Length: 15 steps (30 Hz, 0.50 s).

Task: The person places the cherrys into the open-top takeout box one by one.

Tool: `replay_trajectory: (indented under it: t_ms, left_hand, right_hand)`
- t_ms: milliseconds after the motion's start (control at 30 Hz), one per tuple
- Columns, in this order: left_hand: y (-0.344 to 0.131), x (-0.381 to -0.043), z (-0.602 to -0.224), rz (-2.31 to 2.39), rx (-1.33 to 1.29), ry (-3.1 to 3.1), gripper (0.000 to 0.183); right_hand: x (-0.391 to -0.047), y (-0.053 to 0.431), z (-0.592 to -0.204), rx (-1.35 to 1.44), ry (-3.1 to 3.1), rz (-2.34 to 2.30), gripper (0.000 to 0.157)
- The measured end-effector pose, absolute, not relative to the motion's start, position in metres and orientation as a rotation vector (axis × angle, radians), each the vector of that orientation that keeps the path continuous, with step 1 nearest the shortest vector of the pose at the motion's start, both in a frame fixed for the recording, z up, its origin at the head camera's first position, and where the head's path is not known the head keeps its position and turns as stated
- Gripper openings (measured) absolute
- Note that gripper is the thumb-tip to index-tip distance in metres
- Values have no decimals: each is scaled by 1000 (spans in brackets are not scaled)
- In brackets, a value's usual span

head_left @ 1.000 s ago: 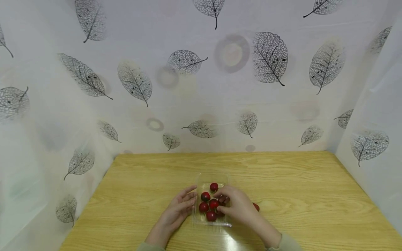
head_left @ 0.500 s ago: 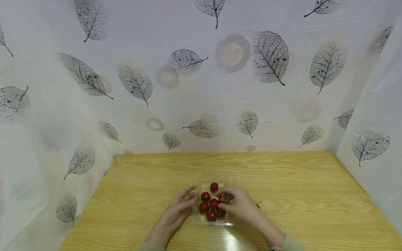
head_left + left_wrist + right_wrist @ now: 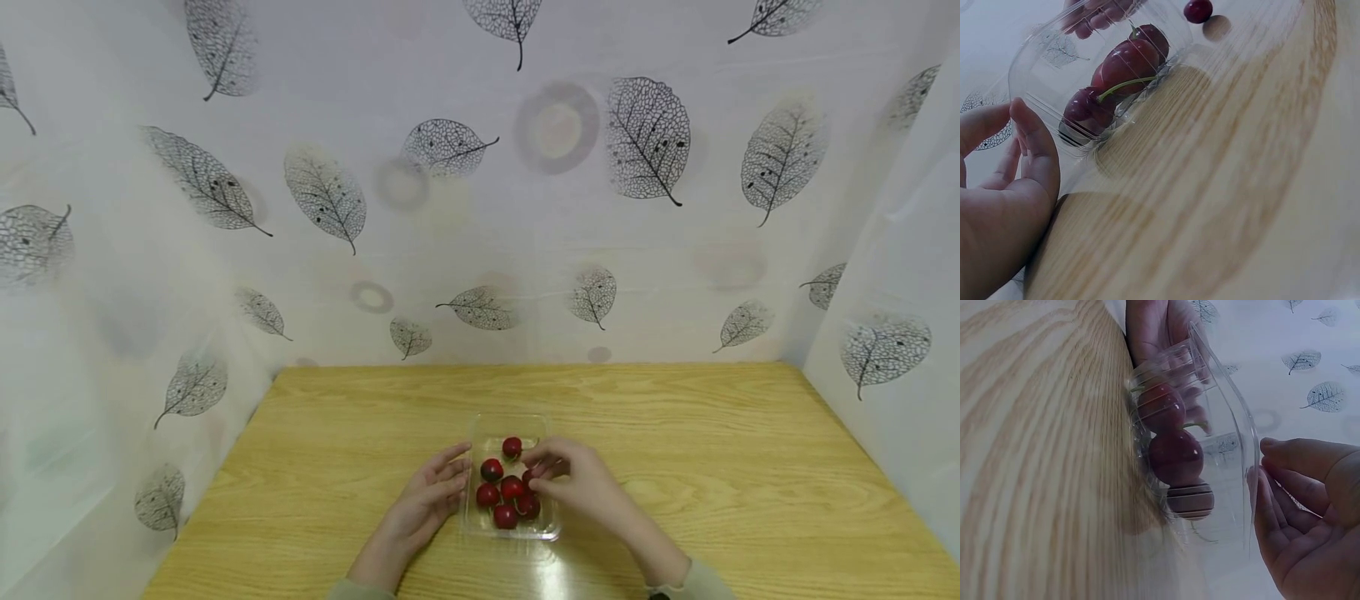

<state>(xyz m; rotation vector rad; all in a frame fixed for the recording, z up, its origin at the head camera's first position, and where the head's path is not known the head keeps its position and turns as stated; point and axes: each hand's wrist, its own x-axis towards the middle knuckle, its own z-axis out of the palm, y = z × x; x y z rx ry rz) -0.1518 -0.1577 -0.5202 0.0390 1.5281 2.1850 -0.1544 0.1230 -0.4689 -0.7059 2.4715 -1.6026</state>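
A clear plastic box (image 3: 486, 425) holds several dark red cherries (image 3: 512, 487), some with green stems. My left hand (image 3: 426, 502) lies along the box's left side, fingers relaxed and fingertips right at the wall. At the right rim is my right hand (image 3: 588, 482), its fingertips close to a cherry inside the box. No fruit shows between thumb and fingers of the right hand (image 3: 1307, 506) in the right wrist view, where they are spread a little beside the rim. In the left wrist view, the left thumb and fingers (image 3: 1038, 147) are beside the box's near end.
One loose cherry (image 3: 1198, 10) lies on the table outside the box in the left wrist view; the right hand hides it in the head view. The wood-grain table (image 3: 360, 408) is bordered by a leaf-patterned sheet (image 3: 525, 250) at the back and sides.
My right hand has drawn back to the right, from over the cherries to the box's rim, uncovering a cherry there. The left hand stays in place. The loose cherry has gone behind the right hand.
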Motion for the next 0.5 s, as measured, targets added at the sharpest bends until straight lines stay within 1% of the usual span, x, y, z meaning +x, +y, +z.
replay_trajectory:
  t_ms: [500]
  left_hand:
    - [-156,-151,-518,2184,29,1527,57]
  right_hand:
    - [-153,144,-466,-663,2552,-1621,29]
